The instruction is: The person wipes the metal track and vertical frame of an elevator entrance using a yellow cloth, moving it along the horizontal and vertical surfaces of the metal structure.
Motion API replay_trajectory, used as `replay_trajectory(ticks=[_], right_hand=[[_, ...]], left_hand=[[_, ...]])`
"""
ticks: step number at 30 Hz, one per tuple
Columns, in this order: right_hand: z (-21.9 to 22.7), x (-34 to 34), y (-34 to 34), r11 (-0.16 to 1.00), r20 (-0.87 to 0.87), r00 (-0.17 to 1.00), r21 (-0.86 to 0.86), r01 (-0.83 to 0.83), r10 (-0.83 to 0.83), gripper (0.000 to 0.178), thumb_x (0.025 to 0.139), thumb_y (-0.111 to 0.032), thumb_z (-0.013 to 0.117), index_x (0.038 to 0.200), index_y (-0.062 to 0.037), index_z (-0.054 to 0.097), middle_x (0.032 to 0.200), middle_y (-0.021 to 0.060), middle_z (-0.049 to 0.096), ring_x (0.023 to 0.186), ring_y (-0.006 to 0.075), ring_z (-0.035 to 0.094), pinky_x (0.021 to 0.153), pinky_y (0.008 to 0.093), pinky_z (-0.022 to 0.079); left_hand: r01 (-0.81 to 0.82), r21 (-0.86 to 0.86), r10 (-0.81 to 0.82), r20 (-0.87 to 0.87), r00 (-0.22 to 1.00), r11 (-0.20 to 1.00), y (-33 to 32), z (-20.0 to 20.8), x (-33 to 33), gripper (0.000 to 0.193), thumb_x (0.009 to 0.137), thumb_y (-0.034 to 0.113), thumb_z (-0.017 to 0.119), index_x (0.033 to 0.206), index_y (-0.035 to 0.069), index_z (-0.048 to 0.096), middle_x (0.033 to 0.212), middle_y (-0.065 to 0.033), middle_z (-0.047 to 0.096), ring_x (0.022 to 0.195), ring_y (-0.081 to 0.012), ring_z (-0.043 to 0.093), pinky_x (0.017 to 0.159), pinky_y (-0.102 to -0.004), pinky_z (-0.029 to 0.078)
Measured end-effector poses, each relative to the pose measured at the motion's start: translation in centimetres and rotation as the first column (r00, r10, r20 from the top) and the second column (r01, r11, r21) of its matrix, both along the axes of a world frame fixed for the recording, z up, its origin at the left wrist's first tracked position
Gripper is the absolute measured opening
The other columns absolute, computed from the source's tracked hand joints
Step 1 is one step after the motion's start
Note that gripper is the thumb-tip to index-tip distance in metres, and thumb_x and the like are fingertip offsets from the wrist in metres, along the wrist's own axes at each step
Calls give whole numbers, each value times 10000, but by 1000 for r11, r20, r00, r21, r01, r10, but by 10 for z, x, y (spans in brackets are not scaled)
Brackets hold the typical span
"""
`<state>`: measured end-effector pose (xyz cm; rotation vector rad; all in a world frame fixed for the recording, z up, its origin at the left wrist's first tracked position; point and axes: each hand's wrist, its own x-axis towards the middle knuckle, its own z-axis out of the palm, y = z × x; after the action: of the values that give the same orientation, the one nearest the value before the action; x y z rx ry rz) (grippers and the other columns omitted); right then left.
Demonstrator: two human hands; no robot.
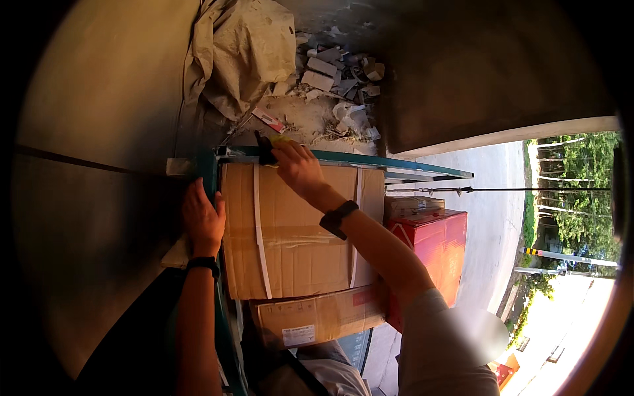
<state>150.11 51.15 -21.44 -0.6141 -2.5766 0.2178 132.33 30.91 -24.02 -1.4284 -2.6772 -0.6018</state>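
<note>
A large brown cardboard box [307,244] with two white straps lies inside a teal metal frame [356,158]. My left hand [205,218], wearing a black wristband, rests on the frame's left side at the box's edge, its fingers stretched out. My right hand [300,170] reaches over the box to the far rail. Its fingers are closed around a black and yellow object [265,146], whose kind I cannot make out. A dark watch is on the right wrist. Below the large box is a second cardboard box [323,317] with a white label.
To the right are a red box [439,244] and a smaller brown box [416,206]. Broken bricks and rubble [320,72] lie beyond the frame, beside a draped tan sheet [247,56]. A dark taut cord [515,189] runs rightward from the frame, past a paved area.
</note>
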Motion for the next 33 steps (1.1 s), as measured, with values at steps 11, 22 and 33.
replay_trajectory(ticks=[11, 22, 33], right_hand=[[-22, -16, -33, 986, 12, 993, -124, -115, 117, 504, 756, 43, 639, 1253, -14, 583, 1384, 173, 493, 1306, 405, 426, 1083, 485, 371], [-26, -124, -50, 980, -188, 982, -195, -32, -6, 364, 791, 16, 596, 1155, -3, 605, 1232, 117, 601, 1157, 365, 529, 988, 441, 435], [2, 40, 16, 970, 25, 999, -241, 33, -28, 436, 793, -37, 661, 1224, -67, 608, 1231, 88, 621, 1150, 298, 570, 963, 389, 468]], left_hand=[[-74, -17, 73, -29, 997, 997, -1, -6, 1, 511, 884, 303, 604, 1317, 77, 456, 1263, -174, 538, 1164, -318, 523, 977, -463, 415], [-76, -1, 76, -43, 996, 997, 1, 1, 6, 453, 941, 263, 559, 1327, 59, 441, 1239, -164, 537, 1143, -322, 521, 1002, -466, 385], [-75, 23, 76, -38, 996, 997, -2, -2, 4, 461, 933, 258, 567, 1326, 60, 431, 1226, -151, 544, 1089, -320, 539, 991, -474, 384]])
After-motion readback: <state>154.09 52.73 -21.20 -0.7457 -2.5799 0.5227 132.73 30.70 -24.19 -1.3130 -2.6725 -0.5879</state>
